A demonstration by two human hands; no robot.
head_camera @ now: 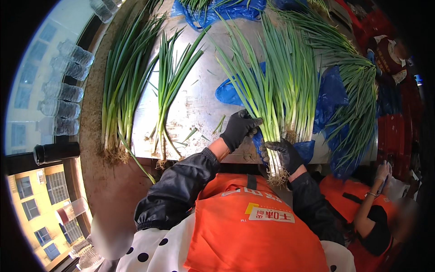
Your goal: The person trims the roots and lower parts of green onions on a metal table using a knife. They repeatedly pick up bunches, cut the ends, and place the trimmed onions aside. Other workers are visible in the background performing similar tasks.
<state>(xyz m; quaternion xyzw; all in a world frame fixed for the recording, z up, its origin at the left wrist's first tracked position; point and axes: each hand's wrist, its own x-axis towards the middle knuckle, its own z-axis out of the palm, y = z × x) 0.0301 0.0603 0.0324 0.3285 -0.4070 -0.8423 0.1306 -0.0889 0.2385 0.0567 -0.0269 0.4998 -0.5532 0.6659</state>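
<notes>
My right hand (285,154), in a dark glove, grips a bunch of green onions (272,125) around its white stalks, just above the roots. The roots (278,177) hang past the table's near edge, and the leaves point away from me. My left hand (239,131), gloved in black, has its fingertips closed at the left side of the same bunch, higher on the stalks. Behind my right hand, a thicker pile of green onions (297,91) lies partly on blue plastic (304,149). A small group of green onions (166,98) lies to the left of my hands.
A larger heap of green onions (119,91) borders the metal tabletop (193,112) on the left. More green onions (357,85) and blue bags (331,95) fill the right side. Clear plastic bottles (69,90) line the window. Another person (365,210) is at my right.
</notes>
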